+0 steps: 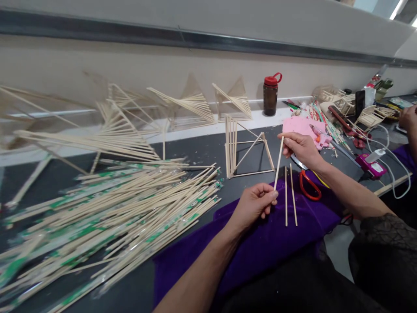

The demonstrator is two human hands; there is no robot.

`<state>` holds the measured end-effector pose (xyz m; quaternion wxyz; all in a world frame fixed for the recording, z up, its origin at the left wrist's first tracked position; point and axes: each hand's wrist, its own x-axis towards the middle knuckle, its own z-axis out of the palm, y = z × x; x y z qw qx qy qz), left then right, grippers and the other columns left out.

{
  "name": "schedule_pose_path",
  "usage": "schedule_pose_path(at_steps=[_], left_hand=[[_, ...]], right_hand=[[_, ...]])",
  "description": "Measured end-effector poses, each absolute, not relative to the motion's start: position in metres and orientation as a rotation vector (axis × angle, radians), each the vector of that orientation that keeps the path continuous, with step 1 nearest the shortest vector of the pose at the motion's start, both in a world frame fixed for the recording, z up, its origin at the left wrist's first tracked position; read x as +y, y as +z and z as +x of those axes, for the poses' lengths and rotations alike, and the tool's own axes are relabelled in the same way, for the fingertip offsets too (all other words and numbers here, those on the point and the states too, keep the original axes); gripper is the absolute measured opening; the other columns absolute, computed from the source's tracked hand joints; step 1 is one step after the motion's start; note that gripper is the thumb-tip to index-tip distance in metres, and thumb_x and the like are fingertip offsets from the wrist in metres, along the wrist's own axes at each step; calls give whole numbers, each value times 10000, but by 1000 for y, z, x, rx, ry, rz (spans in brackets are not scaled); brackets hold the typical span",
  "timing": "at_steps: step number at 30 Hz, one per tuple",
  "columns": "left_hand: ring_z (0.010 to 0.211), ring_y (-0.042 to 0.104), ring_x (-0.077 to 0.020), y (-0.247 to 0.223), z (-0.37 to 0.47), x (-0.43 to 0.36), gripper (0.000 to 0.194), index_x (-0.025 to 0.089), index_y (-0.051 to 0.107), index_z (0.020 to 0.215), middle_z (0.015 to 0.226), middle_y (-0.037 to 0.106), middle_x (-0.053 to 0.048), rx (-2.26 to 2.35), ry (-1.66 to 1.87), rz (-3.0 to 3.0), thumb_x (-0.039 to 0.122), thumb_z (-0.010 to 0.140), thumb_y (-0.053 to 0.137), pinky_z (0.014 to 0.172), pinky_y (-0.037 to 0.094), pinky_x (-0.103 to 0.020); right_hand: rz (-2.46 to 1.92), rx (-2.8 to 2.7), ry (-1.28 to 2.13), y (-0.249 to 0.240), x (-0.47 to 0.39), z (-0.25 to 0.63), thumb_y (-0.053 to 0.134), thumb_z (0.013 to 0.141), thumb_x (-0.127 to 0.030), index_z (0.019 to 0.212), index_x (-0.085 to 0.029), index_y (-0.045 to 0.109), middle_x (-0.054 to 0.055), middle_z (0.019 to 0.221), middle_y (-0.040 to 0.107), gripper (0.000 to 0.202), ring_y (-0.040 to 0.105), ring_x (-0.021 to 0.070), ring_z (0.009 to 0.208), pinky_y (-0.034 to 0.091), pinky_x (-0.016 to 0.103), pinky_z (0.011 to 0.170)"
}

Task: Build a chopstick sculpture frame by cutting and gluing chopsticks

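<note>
A thin wooden stick [279, 165] spans my two hands, tilted slightly. My left hand [256, 202] pinches its lower end between thumb and fingers. At the upper end, my right hand [300, 148] is closed on the same stick. Two more short sticks [286, 198] lie side by side on the purple cloth [254, 243] just below my right hand. Behind my left hand stands a small frame of joined sticks [249, 174] on the dark table. Scissors with red and yellow handles [310, 186] lie under my right wrist, partly hidden.
A large pile of chopsticks [140, 204], some in green-printed wrappers, covers the left of the table. Twisted stick models [192, 106] line the wall. A bottle with a red lid [270, 95], a pink cloth [302, 126] and a magenta box [371, 166] stand right. Another person's hand [408, 118] shows far right.
</note>
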<state>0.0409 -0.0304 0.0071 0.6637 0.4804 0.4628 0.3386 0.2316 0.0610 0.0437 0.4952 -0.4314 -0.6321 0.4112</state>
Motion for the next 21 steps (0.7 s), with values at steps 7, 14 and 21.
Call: schedule_pose_path(at_steps=[7,14,21], left_hand=[[362,434,-40,4,42,-32,268,154,576,713,572,604,20,1009,737,1110,389,689,703,341,321,-155],[378,444,-46,6,42,-33,273,156,580,730,576,601,20,1014,775,1110,397,687,702,348,331,-158],[376,440,-52,3,43,-32,251,159,582,737,568,591,26,1051,759,1165,387,696,677,348,326,-165]], right_hand=[[-1135,-1751,546,37,58,229,457,916,-330,921,-185,624,-31,654,550,221,512,75,477,450,254,558],[-1047,-1428,1018,40,56,227,573,830,-412,947,-172,629,-48,591,541,273,508,83,485,427,217,469],[-1044,-1365,1126,43,51,234,677,739,-421,882,-158,648,-40,649,574,302,529,63,488,440,190,430]])
